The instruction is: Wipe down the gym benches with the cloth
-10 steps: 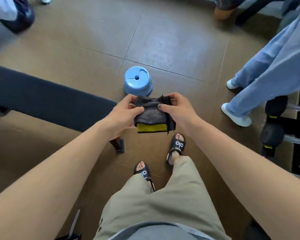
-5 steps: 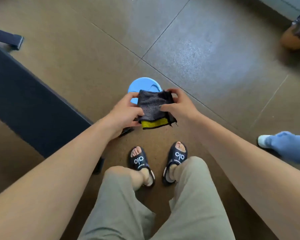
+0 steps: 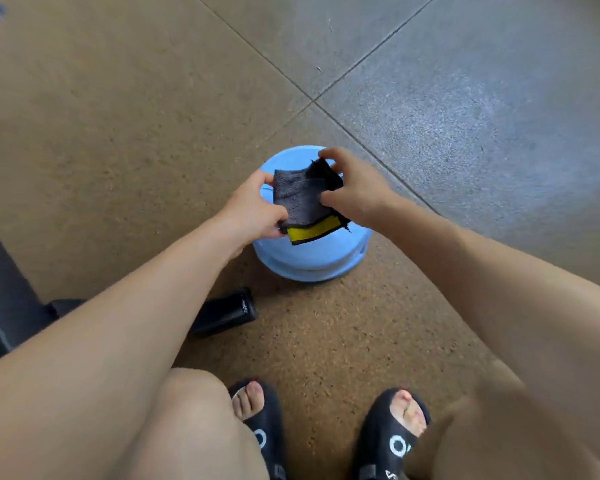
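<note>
Nearest, we log two black sandals (image 3: 329, 434) on the brown floor (image 3: 118, 133). Farther out, our left hand (image 3: 253, 213) and right hand (image 3: 355, 190) each pinch the folded grey-and-yellow cloth (image 3: 305, 202), held over a blue stool (image 3: 312, 258); bench foot (image 3: 226, 311) at near left.

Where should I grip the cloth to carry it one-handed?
Probably the thick grey middle of the cloth, pinched from above. It is folded in layers with a yellow edge hanging loose at the near side. The left hand and right hand grip only its side edges.
</note>
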